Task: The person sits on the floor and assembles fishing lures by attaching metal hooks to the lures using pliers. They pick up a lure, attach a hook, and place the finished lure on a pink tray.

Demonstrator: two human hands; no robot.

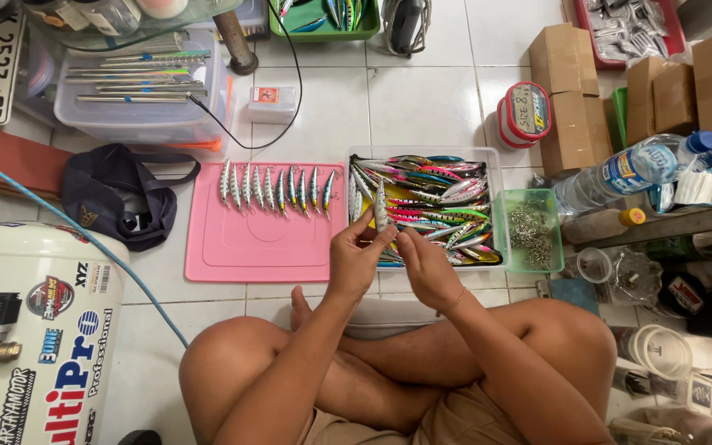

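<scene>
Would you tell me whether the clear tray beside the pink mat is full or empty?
Full: the clear tray is heaped with colourful fishing lures nearly to its rim, next to the pink mat.

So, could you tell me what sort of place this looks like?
Probably a home workshop for fishing lures: a clear tub of painted lures, a row of them on a pink mat, and a green tray of hooks.

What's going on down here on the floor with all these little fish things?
A person sits cross-legged on the tiled floor, holding one fishing lure upright between both hands. The left hand pinches its lower end, and the right hand is at the same spot. Behind the hands sits a clear tray heaped with colourful lures. To its left, a pink mat carries a neat row of lures laid side by side. A small green tub of metal hooks stands to the right of the tray.
</scene>
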